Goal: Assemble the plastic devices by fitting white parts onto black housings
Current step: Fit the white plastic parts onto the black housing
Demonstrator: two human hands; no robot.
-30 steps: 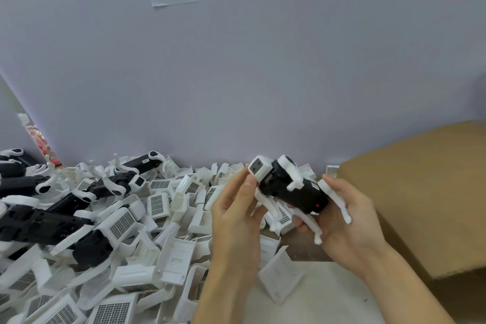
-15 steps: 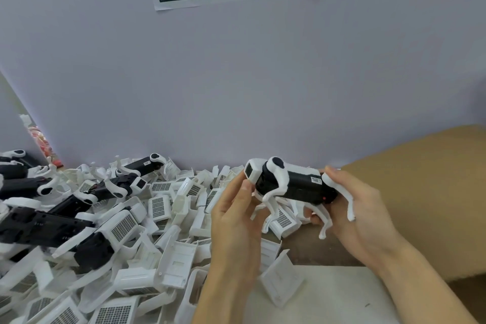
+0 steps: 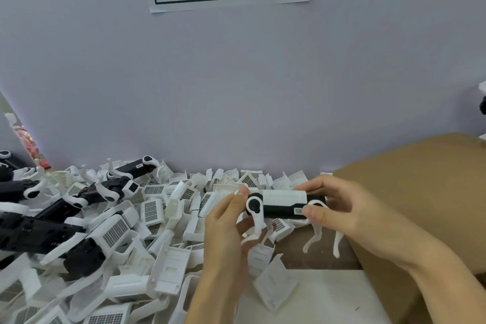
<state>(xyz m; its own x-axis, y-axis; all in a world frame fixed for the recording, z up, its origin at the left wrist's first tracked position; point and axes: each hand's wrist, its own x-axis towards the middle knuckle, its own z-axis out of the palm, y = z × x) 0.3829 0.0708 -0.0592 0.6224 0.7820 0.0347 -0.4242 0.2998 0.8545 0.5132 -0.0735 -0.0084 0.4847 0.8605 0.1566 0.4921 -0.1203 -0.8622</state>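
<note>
head | we are holding black housing [image 3: 282,211] level, left hand [image 3: 226,229] and right hand [image 3: 349,213] gripping ends | white parts pile [image 3: 147,218] lying left

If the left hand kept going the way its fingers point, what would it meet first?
Probably the pile of loose white plastic parts against the wall; the left hand already grips the black-and-white plastic device. Depth is unclear.
</note>
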